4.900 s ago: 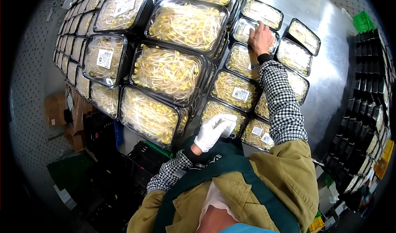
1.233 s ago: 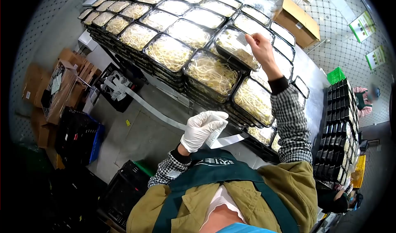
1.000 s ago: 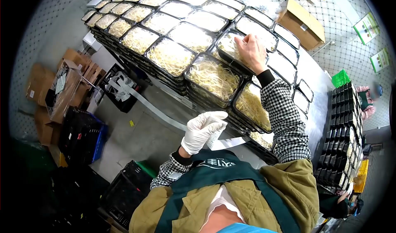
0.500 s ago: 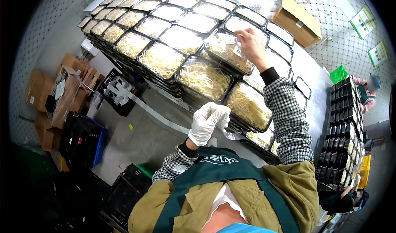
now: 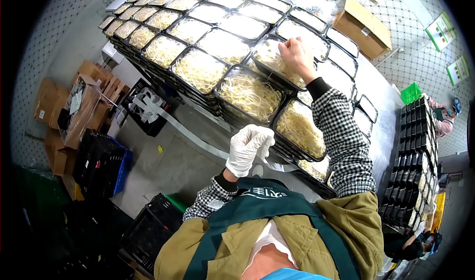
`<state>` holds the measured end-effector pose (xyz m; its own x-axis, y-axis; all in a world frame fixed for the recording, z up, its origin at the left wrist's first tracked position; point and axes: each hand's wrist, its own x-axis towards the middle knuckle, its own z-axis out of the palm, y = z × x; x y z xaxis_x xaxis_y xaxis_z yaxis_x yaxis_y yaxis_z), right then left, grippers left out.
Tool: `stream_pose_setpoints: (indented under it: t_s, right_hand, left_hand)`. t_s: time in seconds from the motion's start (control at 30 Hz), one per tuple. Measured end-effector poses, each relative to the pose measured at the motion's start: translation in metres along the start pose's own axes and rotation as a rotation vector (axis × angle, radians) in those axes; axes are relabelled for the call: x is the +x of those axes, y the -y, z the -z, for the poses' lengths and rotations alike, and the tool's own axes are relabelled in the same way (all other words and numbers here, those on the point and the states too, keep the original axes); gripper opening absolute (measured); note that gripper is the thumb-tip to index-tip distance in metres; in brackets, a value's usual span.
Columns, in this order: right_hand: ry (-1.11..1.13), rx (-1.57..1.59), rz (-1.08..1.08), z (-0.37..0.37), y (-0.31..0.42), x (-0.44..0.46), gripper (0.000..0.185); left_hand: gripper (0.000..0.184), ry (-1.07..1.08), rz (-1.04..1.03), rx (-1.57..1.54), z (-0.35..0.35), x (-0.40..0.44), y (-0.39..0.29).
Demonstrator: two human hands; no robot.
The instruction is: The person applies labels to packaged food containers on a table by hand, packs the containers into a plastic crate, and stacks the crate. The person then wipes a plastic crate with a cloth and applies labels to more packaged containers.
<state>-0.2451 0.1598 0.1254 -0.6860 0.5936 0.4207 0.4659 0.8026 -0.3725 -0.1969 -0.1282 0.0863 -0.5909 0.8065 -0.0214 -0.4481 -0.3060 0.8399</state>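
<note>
My left hand (image 5: 250, 150), in a white glove, is closed around a long pale strip of label backing (image 5: 195, 142). The strip runs down toward a black crate at the left. My bare right hand (image 5: 298, 57) rests with curled fingers on the film of a bean sprout tray (image 5: 267, 56); what its fingertips hold, if anything, is hidden. That tray sits slightly askew on top of others. Nearer to me are another tray of bean sprouts (image 5: 250, 94) and one (image 5: 301, 129) close to my right sleeve.
Stacked sprout trays (image 5: 200, 69) cover much of the metal table (image 5: 378, 89). A cardboard box (image 5: 363, 27) stands beyond it. The black crate (image 5: 143, 106) and flattened cartons (image 5: 52, 104) lie at the left. Two co-workers are near tall tray stacks (image 5: 408, 166) at the right.
My right hand has curled further and lowered onto the tray; the white labels visible beside its fingers before are now covered. My left hand stays closed on the strip. The view has shifted slightly.
</note>
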Motion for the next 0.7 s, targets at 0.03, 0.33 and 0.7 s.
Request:
stream_pose_setpoints:
  t_s: [0.03,0.33,0.7]
  right_hand:
    - [-0.043,0.016,0.039,0.0,0.002,-0.005,0.026]
    - [0.128,0.334,0.09,0.037,0.01,-0.035,0.024]
    - [0.273,0.638,0.109,0.076,-0.022,-0.069,0.022]
  left_hand:
    - [0.018,0.0,0.022,-0.013,-0.001,0.0,-0.003]
    - [0.026,-0.037,-0.088,0.012,-0.001,0.011,0.005]
    - [0.016,0.058,0.087,-0.002,-0.01,0.025,0.015]
